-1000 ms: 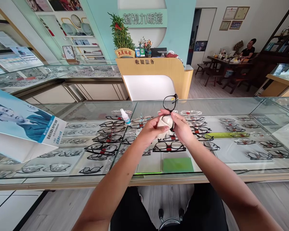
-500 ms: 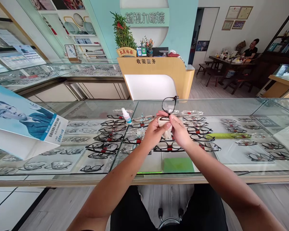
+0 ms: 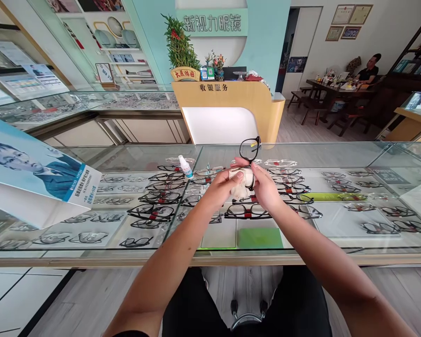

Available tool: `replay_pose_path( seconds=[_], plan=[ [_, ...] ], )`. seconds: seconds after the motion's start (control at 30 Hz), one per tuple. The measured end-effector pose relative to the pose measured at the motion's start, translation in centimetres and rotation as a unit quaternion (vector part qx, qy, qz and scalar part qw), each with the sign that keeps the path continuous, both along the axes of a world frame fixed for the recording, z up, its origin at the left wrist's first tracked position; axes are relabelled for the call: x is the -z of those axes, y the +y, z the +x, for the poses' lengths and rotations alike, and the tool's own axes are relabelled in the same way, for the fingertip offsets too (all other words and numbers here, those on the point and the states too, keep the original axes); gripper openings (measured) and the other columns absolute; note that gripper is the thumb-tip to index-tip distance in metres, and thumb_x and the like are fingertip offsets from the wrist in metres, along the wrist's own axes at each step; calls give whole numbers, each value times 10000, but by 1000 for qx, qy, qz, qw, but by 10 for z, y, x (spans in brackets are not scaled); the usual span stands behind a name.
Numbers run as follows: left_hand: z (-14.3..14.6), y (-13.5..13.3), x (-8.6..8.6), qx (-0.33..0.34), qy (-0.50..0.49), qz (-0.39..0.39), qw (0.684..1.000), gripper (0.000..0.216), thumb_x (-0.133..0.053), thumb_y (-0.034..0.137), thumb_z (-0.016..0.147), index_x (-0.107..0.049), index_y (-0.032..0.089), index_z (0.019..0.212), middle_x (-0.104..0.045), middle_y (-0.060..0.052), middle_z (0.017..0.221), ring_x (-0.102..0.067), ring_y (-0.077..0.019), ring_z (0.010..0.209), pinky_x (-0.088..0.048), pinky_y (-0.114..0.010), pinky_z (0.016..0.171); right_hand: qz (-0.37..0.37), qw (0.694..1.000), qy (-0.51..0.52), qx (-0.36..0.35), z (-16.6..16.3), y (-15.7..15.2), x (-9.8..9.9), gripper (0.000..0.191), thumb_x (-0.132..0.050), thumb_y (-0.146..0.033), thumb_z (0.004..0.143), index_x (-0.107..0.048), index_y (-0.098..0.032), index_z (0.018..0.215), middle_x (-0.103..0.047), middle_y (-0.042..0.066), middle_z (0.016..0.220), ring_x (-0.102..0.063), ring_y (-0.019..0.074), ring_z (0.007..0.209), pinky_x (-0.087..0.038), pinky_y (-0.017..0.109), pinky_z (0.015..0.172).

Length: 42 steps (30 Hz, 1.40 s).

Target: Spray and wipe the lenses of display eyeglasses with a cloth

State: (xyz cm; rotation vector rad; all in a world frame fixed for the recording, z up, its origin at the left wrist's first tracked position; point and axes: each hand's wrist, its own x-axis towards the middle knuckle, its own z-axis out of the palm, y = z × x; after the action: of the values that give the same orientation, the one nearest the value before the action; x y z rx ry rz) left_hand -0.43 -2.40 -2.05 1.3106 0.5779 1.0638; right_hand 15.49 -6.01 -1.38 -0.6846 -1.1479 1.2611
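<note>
Over the glass counter, my right hand (image 3: 265,187) is closed on a pair of dark-framed eyeglasses (image 3: 250,150). One lens stands up above my fingers, with a small yellow mark on it. My left hand (image 3: 220,188) grips a crumpled whitish cloth (image 3: 241,185), its thumb pressing the cloth against the other lens. The cloth hides most of that lens, and the far fingers of my left hand are partly covered. A white spray bottle (image 3: 185,167) with a blue label stands on the counter left of my hands.
Rows of eyeglasses (image 3: 151,213) lie inside the glass display counter (image 3: 340,157). A blue-and-white advertising stand (image 3: 38,182) occupies the left end. Beyond are a wooden reception desk (image 3: 228,96) and a person (image 3: 369,72) seated at a dark table.
The eyeglasses have turned slightly between my hands. More of the cloth now shows, spread over the near lens, and my left thumb has shifted on it. The view has moved slightly.
</note>
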Motion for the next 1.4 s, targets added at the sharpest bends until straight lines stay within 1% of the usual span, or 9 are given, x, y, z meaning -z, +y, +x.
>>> replay_pose_path(
  seconds=[0.13,0.33,0.47,0.63,0.77,0.9,1.13,1.27,1.4],
  plan=[
    [-1,-3,-2,10,21,13,1000,647,-1052,601,740,-843,192,1196,-832,-81,1064,-763,-224,925,-592,-317,796,9,1000,16,22,1,-1,-3,504,-736,-710,1016,-892,-307,1276,-866,59,1363,-764,340,1341,-630,460,1157],
    [8,-12,-1,-49,26,53,997,612,-1033,642,747,-770,198,1076,-768,-12,876,-708,-180,778,-574,-288,701,12,999,-52,3,-4,-4,2,619,-613,-792,1057,-852,-333,1397,-825,45,1393,-741,252,1019,-584,346,735],
    [9,-10,3,-111,26,94,989,618,-868,803,877,-712,205,862,-697,-15,804,-664,-169,751,-558,-281,665,30,995,-93,17,-6,-6,1,690,-624,-857,1023,-875,-311,1361,-819,46,1177,-478,167,713,-454,321,607],
    [7,-5,5,-81,12,50,995,678,-833,879,860,-728,210,894,-659,6,734,-634,-156,676,-533,-279,625,51,994,-86,32,-2,-7,-6,643,-703,-866,978,-917,-318,1239,-829,36,1154,-485,166,714,-499,330,637],
    [4,0,1,-102,4,43,994,674,-863,863,842,-772,206,957,-751,-17,828,-690,-173,775,-558,-285,712,94,994,-37,46,5,-4,-10,540,-718,-779,1024,-916,-312,1210,-865,60,1302,-742,271,1061,-643,429,963],
    [1,3,-5,-108,0,14,994,738,-903,885,761,-793,206,1031,-778,-40,842,-740,-216,802,-597,-333,747,115,990,5,79,16,0,-16,506,-721,-735,1037,-895,-293,1209,-851,92,1395,-771,336,1271,-620,531,1151],
    [-5,6,-15,-130,-28,31,991,386,-888,587,841,-732,234,832,-513,35,624,-480,-133,570,-390,-287,568,105,988,-28,114,34,6,-27,522,-699,-760,1016,-863,-270,1092,-833,115,1417,-768,361,1316,-620,548,1157],
    [-13,7,-12,-147,33,114,982,614,-822,607,902,-462,240,566,-335,45,537,-285,-113,499,-241,-313,532,90,994,-28,54,43,7,-33,499,-760,-742,976,-878,-259,1027,-875,107,1210,-798,355,1227,-641,510,1095],
    [-16,4,-20,-227,157,223,935,602,-714,587,1021,-522,232,573,-459,8,575,-394,-141,558,-324,-335,596,80,995,-56,15,56,10,-37,523,-753,-741,963,-888,-237,986,-873,106,1045,-793,328,1084,-639,461,985]
  ],
)
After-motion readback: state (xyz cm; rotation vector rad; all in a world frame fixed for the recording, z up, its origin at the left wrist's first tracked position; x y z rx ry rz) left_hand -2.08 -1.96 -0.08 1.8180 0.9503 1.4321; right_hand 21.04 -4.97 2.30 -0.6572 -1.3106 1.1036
